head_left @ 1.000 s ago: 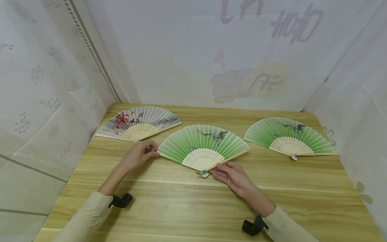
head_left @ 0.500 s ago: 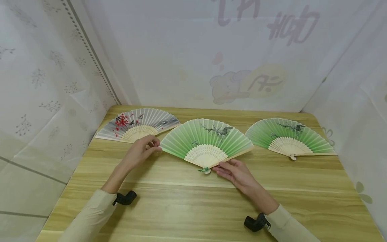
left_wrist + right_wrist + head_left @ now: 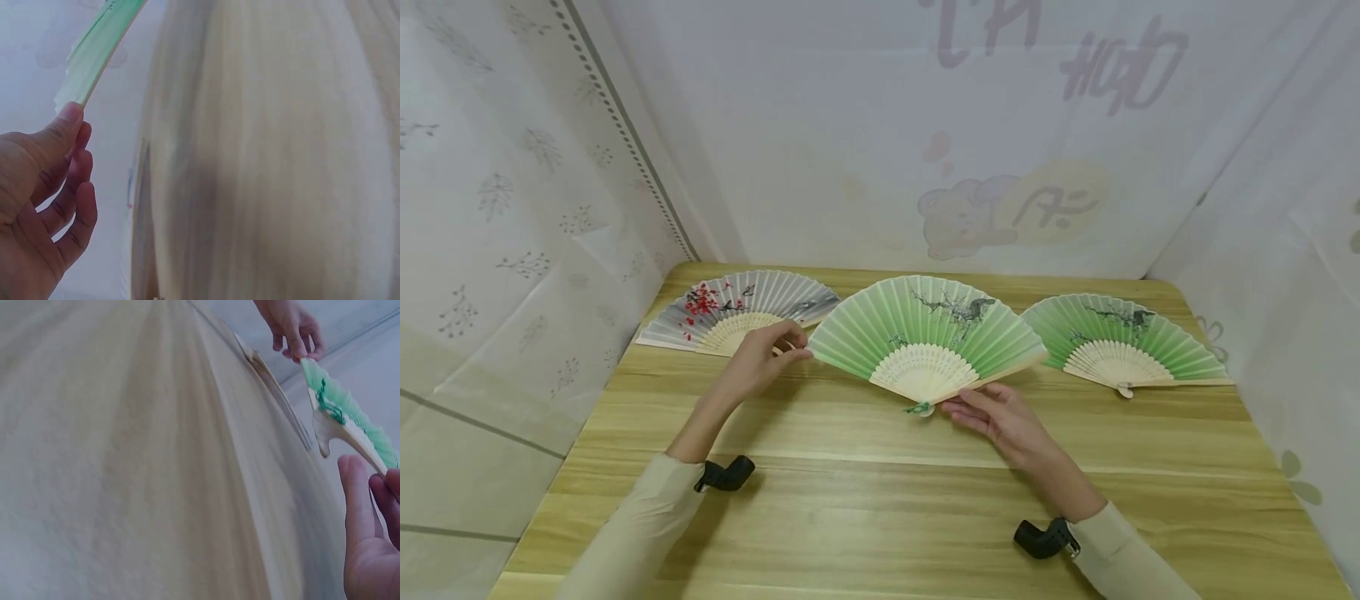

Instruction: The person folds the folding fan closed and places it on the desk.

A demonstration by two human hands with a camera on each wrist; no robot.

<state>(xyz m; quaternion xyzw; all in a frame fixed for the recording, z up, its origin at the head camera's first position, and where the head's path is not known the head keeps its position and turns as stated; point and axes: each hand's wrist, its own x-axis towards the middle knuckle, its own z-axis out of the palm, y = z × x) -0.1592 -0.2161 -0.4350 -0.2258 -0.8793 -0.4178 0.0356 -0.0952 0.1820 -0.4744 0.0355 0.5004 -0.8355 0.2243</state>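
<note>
A spread green folding fan (image 3: 842, 333) with a dark branch print and pale ribs is held up over the table between both hands. My left hand (image 3: 760, 358) pinches its left corner between thumb and forefinger; in the left wrist view the other fingers of that hand (image 3: 50, 181) curl loosely, away from the fan (image 3: 103, 50). With thumb and fingers, my right hand (image 3: 1007, 421) grips the right guard stick near the pivot. A green cord (image 3: 328, 403) hangs at the pivot, seen in the right wrist view above the right hand (image 3: 369, 537).
On the wooden table (image 3: 850, 517) lie two more spread fans: a grey one with red blossoms (image 3: 745, 304) at back left, partly behind the left hand, and a second green fan (image 3: 1127, 342) at right, overlapped by the held one. Fabric walls (image 3: 820, 150) enclose the table's back and sides.
The held green fan has risen and shifted slightly right, with both hands moving along with it. It now overlaps the right-hand green fan in the head view. The grips look the same.
</note>
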